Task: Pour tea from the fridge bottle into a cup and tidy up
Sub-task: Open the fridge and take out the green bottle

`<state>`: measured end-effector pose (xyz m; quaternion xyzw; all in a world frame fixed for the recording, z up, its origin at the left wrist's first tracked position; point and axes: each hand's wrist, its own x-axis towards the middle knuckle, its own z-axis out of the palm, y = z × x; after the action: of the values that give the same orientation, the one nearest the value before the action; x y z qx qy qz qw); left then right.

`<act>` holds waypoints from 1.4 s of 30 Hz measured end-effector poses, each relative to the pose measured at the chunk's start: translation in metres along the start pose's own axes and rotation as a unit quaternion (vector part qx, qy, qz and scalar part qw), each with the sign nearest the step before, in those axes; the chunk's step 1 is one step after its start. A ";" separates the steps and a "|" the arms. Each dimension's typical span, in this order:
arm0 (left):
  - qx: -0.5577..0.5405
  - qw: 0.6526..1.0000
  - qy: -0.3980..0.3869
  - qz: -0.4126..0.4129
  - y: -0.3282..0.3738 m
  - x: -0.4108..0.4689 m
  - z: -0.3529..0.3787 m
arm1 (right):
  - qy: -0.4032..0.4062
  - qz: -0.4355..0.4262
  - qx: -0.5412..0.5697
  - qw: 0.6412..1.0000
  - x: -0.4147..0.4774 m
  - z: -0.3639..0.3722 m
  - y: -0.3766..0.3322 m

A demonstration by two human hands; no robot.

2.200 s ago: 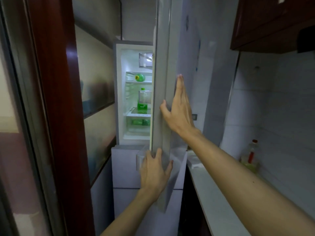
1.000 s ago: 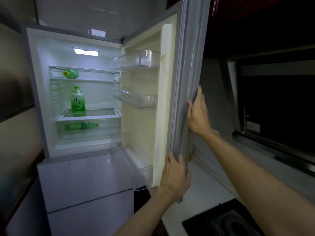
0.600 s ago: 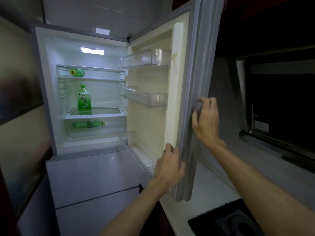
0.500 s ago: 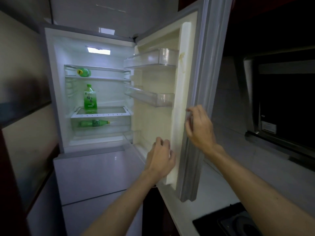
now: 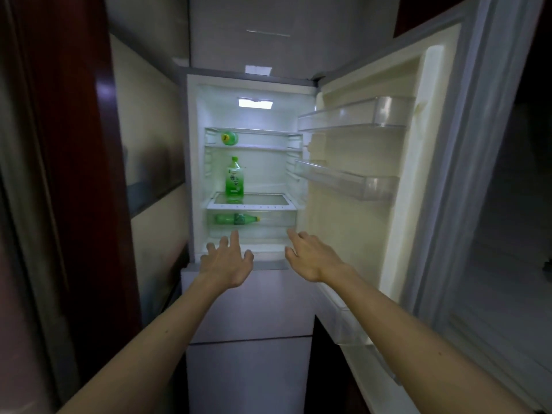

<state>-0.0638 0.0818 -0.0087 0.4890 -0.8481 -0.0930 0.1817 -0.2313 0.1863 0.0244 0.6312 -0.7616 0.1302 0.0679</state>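
The white fridge (image 5: 194, 162) stands with its upper door (image 5: 424, 162) swung wide to the right. An upright green tea bottle (image 5: 234, 180) stands on the middle glass shelf. A second green bottle (image 5: 229, 138) lies on the top shelf, and a third (image 5: 236, 219) lies in the clear drawer below. My left hand (image 5: 227, 261) and my right hand (image 5: 310, 258) reach toward the lower edge of the lit compartment. Both have spread fingers, hold nothing and touch nothing. No cup is in sight.
A dark red door frame (image 5: 80, 174) closes in the left side. Clear door bins (image 5: 349, 177) jut from the open door at right. A closed lower fridge door (image 5: 251, 309) sits under my hands. A pale counter edge (image 5: 376, 369) runs below the open door.
Both hands have let go of the fridge door's edge and moved left in front of the compartment. The door has swung fully open and the view has turned to face the fridge.
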 end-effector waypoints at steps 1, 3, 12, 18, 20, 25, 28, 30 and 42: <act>0.006 1.000 0.002 -0.005 -0.008 0.001 -0.004 | -0.007 0.002 0.001 1.000 0.004 0.003 -0.007; 0.017 1.000 0.003 -0.012 -0.022 0.002 -0.010 | -0.020 0.004 0.001 1.000 0.012 0.009 -0.017; 0.049 0.998 0.000 -0.027 -0.063 0.011 -0.023 | -0.048 0.021 0.018 0.998 0.042 0.028 -0.047; 0.059 0.998 -0.007 -0.019 -0.080 0.026 -0.017 | -0.049 0.042 0.019 0.998 0.054 0.039 -0.055; 0.065 0.998 -0.003 -0.019 -0.085 0.033 -0.013 | -0.054 0.047 0.013 0.997 0.058 0.044 -0.057; 0.060 0.998 -0.006 -0.029 -0.091 0.057 -0.002 | -0.067 0.052 -0.003 0.996 0.080 0.058 -0.054; 0.060 0.998 -0.011 -0.026 -0.088 0.075 0.006 | -0.064 0.055 -0.001 0.996 0.101 0.068 -0.048; 0.065 0.998 -0.010 -0.024 -0.085 0.091 0.012 | -0.060 0.053 0.001 0.997 0.117 0.073 -0.042; 0.111 0.990 0.034 -0.075 -0.082 0.223 0.016 | -0.025 0.010 0.018 0.999 0.256 0.081 0.003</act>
<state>-0.1066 -0.1518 -0.0020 0.5715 -0.8072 0.0046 0.1477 -0.2790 -0.0777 0.0152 0.6277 -0.7669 0.1287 0.0362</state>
